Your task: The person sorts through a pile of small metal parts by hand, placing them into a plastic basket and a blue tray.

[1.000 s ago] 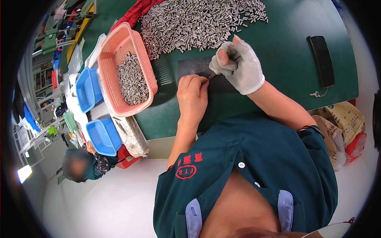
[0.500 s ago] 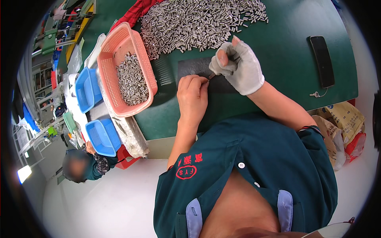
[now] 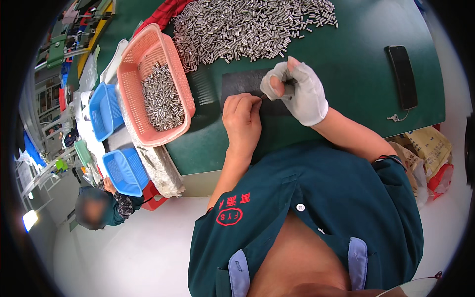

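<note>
Over a black mat (image 3: pixel 237 84) on the green table, my two hands meet. My bare left hand (image 3: pixel 241 119) pinches with thumb and forefinger at something tiny, mostly hidden by the fingertips. My right hand (image 3: pixel 302 94) wears a white glove with thumb and a fingertip bare. Its fingers are curled closed around something slim, of which only a small dark end shows beside the left fingertips; its kind I cannot tell. Beyond the mat lies a wide heap of small metal cylinders (image 3: pixel 247 32). More of these cylinders fill part of a pink basket (image 3: pixel 127 89) at the left.
Two blue baskets (image 3: pixel 101 111) (image 3: pixel 123 173) stand left of the pink one. A red cloth (image 3: pixel 161 15) lies behind it. At the right of the table are a black phone (image 3: pixel 403 76) and a key (image 3: pixel 394 118). Bags (image 3: pixel 428 153) sit below the table's right edge. Another person (image 3: pixel 106 205) is at lower left.
My right hand has shifted slightly down and turned a little, its fingers still curled. My left hand holds its pinch, nearly in the same spot. The whole view has moved slightly.
</note>
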Demonstrator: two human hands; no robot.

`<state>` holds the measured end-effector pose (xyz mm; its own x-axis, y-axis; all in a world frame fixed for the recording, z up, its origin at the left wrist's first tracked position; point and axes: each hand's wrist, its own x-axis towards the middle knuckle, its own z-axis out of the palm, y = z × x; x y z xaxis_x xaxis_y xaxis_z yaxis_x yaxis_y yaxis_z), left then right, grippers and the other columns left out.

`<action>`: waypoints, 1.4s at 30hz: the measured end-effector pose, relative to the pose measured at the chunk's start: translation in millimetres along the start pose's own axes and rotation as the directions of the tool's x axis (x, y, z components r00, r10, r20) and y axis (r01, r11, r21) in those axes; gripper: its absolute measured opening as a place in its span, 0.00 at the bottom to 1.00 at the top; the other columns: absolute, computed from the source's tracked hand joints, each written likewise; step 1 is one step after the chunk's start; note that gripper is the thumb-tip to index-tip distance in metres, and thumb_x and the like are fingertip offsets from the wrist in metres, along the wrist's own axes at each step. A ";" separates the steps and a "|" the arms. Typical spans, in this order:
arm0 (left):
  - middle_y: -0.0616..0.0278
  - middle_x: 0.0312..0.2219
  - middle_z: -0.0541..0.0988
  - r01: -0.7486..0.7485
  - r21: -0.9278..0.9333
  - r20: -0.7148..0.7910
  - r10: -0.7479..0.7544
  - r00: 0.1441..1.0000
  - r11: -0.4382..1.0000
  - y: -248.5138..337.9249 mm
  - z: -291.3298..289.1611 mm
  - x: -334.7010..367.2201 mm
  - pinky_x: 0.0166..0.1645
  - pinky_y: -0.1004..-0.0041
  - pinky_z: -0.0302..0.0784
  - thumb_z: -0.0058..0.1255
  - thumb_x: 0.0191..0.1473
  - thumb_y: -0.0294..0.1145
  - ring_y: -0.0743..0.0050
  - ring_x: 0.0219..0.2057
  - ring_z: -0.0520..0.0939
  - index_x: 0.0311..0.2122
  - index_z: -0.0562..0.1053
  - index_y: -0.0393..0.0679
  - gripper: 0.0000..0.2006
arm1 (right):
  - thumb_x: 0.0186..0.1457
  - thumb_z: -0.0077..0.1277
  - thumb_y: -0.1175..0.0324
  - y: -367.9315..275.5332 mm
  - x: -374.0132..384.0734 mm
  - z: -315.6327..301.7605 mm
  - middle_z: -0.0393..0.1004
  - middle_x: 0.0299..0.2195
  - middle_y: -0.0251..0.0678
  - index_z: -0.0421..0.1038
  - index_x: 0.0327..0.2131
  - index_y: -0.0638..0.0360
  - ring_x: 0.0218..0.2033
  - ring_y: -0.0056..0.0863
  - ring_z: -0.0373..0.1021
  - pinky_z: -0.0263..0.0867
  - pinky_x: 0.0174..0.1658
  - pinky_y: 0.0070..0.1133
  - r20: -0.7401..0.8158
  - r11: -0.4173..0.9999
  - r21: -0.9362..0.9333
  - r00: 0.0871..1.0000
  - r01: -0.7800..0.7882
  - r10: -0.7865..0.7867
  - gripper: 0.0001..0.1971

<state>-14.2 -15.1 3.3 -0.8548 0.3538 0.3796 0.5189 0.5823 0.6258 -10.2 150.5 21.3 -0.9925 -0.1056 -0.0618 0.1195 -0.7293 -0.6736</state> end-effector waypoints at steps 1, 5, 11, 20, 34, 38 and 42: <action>0.59 0.25 0.76 0.002 -0.001 -0.004 -0.002 1.000 1.000 0.3 0.5 0.5 0.35 0.66 0.71 0.55 0.38 0.17 0.58 0.30 0.75 0.25 0.73 0.39 0.06 | 0.62 0.34 0.54 0.8 -0.6 1.0 0.65 0.20 0.32 0.66 0.22 0.63 0.24 0.21 0.61 0.57 0.31 0.17 0.000 1.000 -0.005 1.000 -0.001 0.001 0.23; 0.59 0.25 0.76 -0.021 -0.003 -0.025 0.021 0.999 1.000 0.1 -0.4 0.8 0.35 0.66 0.71 0.55 0.38 0.17 0.58 0.30 0.75 0.25 0.73 0.39 0.06 | 0.62 0.35 0.54 9.2 -6.0 5.2 0.65 0.20 0.32 0.67 0.23 0.63 0.25 0.20 0.61 0.58 0.32 0.17 -0.054 0.999 -0.041 0.999 -0.002 0.000 0.23; 0.57 0.24 0.75 -0.024 0.022 -0.006 0.024 1.000 0.999 0.9 -7.1 1.0 0.35 0.65 0.71 0.55 0.38 0.18 0.55 0.30 0.75 0.25 0.72 0.38 0.06 | 0.62 0.35 0.53 5.0 -1.1 10.5 0.63 0.20 0.31 0.66 0.23 0.61 0.24 0.20 0.60 0.57 0.32 0.17 -0.028 0.997 -0.076 1.000 -0.011 0.008 0.23; 0.69 0.30 0.73 0.331 -0.804 0.162 -0.353 0.921 0.494 15.9 -38.3 -0.5 0.38 0.84 0.66 0.51 0.53 0.20 0.85 0.32 0.71 0.34 0.72 0.36 0.03 | 0.57 0.49 0.64 -20.3 -12.2 19.9 0.68 0.23 0.28 0.70 0.28 0.62 0.27 0.16 0.63 0.59 0.34 0.16 0.103 0.873 -0.470 0.990 0.135 -0.098 0.11; 0.63 0.32 0.73 0.155 -0.680 0.021 -0.192 0.981 0.717 33.4 -52.0 5.3 0.35 0.81 0.67 0.51 0.50 0.17 0.81 0.31 0.71 0.32 0.72 0.34 0.03 | 0.54 0.51 0.71 -12.6 -16.9 29.9 0.73 0.27 0.29 0.72 0.33 0.65 0.29 0.12 0.66 0.64 0.34 0.14 0.142 0.814 -0.581 0.982 -0.017 0.122 0.07; 0.61 0.31 0.74 0.103 -0.574 -0.010 -0.133 0.991 0.812 34.0 -53.4 7.6 0.36 0.80 0.68 0.52 0.48 0.16 0.77 0.30 0.72 0.31 0.72 0.35 0.04 | 0.53 0.50 0.72 -12.3 -15.6 28.2 0.73 0.27 0.30 0.71 0.33 0.66 0.30 0.13 0.67 0.64 0.35 0.14 0.129 0.846 -0.530 0.981 -0.055 0.145 0.07; 0.60 0.30 0.74 0.091 -0.551 -0.030 -0.129 0.991 0.830 33.9 -54.8 8.2 0.36 0.79 0.69 0.52 0.48 0.16 0.76 0.30 0.73 0.31 0.72 0.35 0.05 | 0.53 0.50 0.72 -10.5 -13.3 29.8 0.73 0.27 0.30 0.71 0.33 0.66 0.31 0.14 0.67 0.64 0.36 0.14 0.139 0.841 -0.537 0.977 -0.064 0.163 0.07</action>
<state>-3.6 -32.6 65.0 -0.9141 0.2539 0.3163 0.3526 0.1120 0.9291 2.5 139.4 51.1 -0.9464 -0.3158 -0.0676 0.1499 -0.2440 -0.9581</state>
